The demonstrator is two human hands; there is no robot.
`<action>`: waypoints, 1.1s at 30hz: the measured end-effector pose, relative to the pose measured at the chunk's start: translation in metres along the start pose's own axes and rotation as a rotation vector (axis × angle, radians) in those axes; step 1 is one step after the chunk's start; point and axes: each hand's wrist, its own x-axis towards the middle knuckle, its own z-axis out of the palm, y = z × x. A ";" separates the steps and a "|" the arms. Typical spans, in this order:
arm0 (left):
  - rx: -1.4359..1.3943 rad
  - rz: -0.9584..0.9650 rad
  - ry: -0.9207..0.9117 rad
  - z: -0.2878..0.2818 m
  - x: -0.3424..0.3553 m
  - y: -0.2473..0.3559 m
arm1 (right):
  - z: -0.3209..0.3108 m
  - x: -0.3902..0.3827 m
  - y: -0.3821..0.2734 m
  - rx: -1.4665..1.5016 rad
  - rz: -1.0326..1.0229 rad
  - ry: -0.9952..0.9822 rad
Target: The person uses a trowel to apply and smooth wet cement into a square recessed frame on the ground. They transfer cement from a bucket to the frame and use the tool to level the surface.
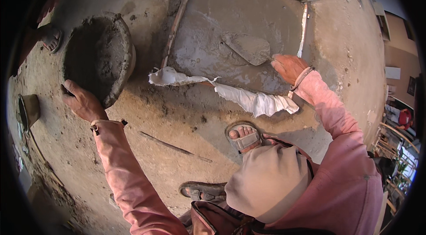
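Note:
My left hand [82, 102] grips the near rim of a round, mortar-crusted pan [126, 53], which tilts on its side with its dark hollow facing left. Grey smears of mortar coat its inside. My right hand [288, 67] is closed at the end of a trowel [250, 48]; the fingers hide its handle. The trowel's pointed blade, covered in wet mortar, lies flat on the wet grey mortar slab [199, 35]. A torn white sack strip [248, 99] runs along the slab's near edge, just below my right hand.
A wooden strip [181, 17] borders the slab's left side, and a thin whitish strip [303, 31] its right. A stick [175, 146] lies near my sandalled feet. At far left are a smaller bucket [29, 110], a pole [44, 159] and another person's foot [51, 39].

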 end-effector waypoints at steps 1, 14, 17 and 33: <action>0.009 0.000 0.004 0.000 -0.001 0.000 | -0.013 -0.003 -0.005 -0.054 0.022 -0.010; 0.039 -0.033 -0.001 -0.001 -0.004 0.009 | 0.003 0.024 0.025 0.380 -0.093 0.007; 0.055 -0.030 0.001 0.001 -0.002 0.007 | 0.028 0.032 0.028 0.589 0.012 -0.143; 0.032 -0.030 -0.009 0.004 -0.006 0.009 | 0.025 0.067 0.043 0.259 -0.346 -0.210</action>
